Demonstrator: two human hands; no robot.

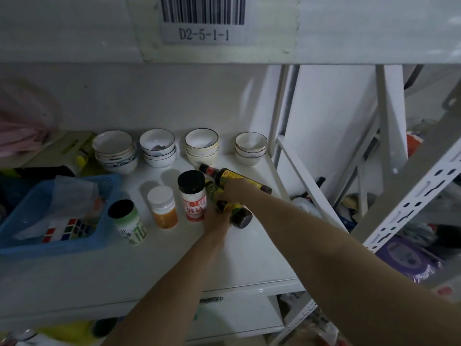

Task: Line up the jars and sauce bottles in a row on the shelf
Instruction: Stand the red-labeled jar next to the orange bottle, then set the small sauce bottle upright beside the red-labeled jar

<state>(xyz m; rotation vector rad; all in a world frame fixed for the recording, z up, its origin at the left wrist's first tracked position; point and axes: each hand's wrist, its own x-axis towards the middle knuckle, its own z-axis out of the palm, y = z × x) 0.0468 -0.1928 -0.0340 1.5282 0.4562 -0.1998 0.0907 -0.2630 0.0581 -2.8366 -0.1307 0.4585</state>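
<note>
Dark glass sauce bottles lie flat on the shelf point(249, 258): left hand point(216, 221) closed on the nearer bottle point(239, 216), right hand point(233, 189) closed on the far bottle point(234, 176). Risk: round bottles roll off-edge, or the left grip bumps the red-label jar point(193, 196) beside it, toppling the orange jar point(163, 207) and green jar point(128, 222) beyond. Readable: "味精" on the red-label jar; shelf tag point(203, 20) above reads "D2-5-1-1".

Three capped jars point(162, 207) are stood upright in a slanted row on the white shelf point(249, 253); two dark sauce bottles point(234, 178) are laid flat beside them.
</note>
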